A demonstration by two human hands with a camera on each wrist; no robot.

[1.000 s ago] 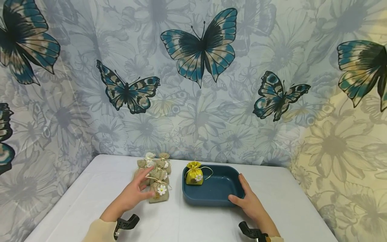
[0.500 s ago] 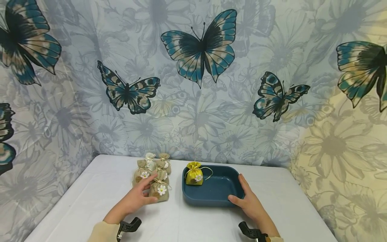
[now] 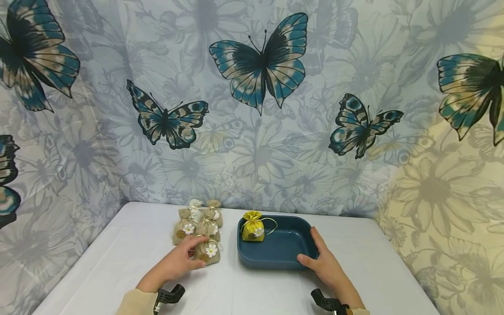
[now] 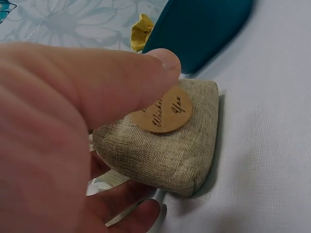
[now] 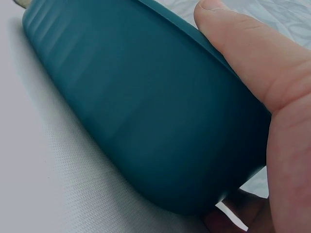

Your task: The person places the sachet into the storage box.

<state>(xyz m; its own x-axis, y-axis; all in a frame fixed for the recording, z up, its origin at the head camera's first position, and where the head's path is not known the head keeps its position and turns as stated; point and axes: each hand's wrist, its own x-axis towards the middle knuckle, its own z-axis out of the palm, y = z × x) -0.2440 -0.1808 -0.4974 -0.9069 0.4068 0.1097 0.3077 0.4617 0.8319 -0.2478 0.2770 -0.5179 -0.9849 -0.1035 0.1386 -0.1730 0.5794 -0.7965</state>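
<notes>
Since a second ago the left hand has drawn back a little toward the person, and its fingers now pinch the front burlap pouch, thumb on its round paper tag, with the pouch resting on the tabletop just ahead of the other pouches. Right of those fingers sits the blue tray with a yellow pouch in its far left corner, and the right hand clasps the tray's near right corner. The pinch looks shallow, so the pouch could slip free or topple its neighbours if lifted carelessly.
</notes>
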